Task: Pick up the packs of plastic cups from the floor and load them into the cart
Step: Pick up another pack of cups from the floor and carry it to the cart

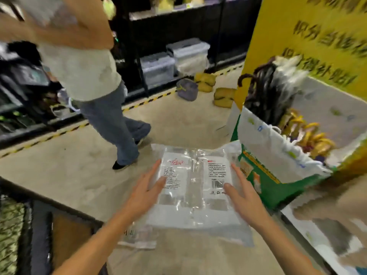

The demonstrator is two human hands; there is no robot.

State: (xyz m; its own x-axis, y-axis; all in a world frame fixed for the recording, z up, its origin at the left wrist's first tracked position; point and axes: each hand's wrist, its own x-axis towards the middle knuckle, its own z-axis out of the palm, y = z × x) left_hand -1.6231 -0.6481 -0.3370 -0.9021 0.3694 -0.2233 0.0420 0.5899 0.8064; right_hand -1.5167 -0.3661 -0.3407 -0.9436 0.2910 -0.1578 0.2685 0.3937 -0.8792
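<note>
Pack of plastic cups (195, 187): clear film with the printed labels facing up, caught between both hands low over the floor (79, 175). I cannot tell whether its near edge is off the ground.
Second pack (137, 238): lies on the floor under the first one's near-left corner.
Slip risk: only sideways pressure holds the slick film, so the pack could bow and slide out if the squeeze eases on the way over.
Crush risk: pressing harder may buckle the cups (thin plastic, I judge).
Collision risk: a passer-by (103, 108) steps just beyond the far edge, and a green carton (268, 187) sits close on the right.
Cart (39, 221): probably the dark frame at lower left.
Left grip: left hand (146, 188) lies flat on the left edge, fingers straight, thumb on top, nothing curled round.
Right grip: right hand (243, 189) mirrors it.
Arms: both forearms reach forward and down, palms facing each other.
</note>
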